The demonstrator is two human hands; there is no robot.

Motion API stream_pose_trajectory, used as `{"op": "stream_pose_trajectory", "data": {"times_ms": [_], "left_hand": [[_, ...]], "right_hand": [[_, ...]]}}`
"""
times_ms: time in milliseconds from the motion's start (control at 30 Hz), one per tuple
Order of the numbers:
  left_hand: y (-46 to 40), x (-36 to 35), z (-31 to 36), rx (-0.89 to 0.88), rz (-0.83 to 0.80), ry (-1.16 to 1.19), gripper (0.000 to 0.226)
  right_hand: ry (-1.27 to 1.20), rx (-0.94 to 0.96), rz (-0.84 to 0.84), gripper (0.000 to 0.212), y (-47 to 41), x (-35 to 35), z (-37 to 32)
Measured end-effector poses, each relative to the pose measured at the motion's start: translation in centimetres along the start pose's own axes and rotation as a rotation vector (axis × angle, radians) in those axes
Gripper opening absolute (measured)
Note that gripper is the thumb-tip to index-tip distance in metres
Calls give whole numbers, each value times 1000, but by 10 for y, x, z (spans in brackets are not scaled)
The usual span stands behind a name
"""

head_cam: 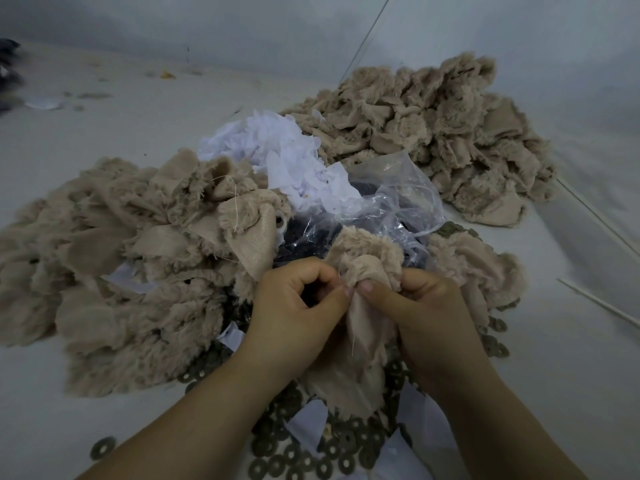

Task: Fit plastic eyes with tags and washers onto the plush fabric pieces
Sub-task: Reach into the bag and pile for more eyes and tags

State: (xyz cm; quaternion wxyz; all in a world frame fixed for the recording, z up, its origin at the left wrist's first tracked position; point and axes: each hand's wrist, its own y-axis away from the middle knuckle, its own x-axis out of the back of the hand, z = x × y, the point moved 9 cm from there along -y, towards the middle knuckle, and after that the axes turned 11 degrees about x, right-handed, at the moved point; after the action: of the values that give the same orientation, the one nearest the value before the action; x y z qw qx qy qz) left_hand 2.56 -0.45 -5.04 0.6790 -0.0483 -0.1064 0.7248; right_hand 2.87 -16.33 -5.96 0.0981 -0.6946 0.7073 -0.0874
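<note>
While both hands, left (298,299) and right (426,306), pinch one plush piece (363,268), their grip hides any eye.

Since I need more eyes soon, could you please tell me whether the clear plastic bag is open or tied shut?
Open: the clear plastic bag gapes, crumpled, with dark pieces showing at its mouth.

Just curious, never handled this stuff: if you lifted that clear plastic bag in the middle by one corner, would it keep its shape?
Probably not. The clear plastic bag lies crumpled and creased, so it looks thin and floppy. The small dark pieces inside would likely sag to the bottom, and could spill, since its mouth seems loose. Its glossy film may be a little slippery.
</note>
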Motion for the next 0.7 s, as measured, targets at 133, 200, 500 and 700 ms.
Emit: {"op": "stream_pose_trajectory", "data": {"times_ms": [133,200,500,700], "left_hand": [[0,-1,-1,13,-10,24,13],[0,0,0,30,11,41,15],[0,-1,-8,152,8,172,16],[-2,-1,-7,152,6,146,19]], "right_hand": [[57,26,24,17,0,1,-2],[134,91,30,33,-1,1,-7],[10,93,18,12,1,-2,-7],[-152,-18,39,12,2,-5,5]]}}
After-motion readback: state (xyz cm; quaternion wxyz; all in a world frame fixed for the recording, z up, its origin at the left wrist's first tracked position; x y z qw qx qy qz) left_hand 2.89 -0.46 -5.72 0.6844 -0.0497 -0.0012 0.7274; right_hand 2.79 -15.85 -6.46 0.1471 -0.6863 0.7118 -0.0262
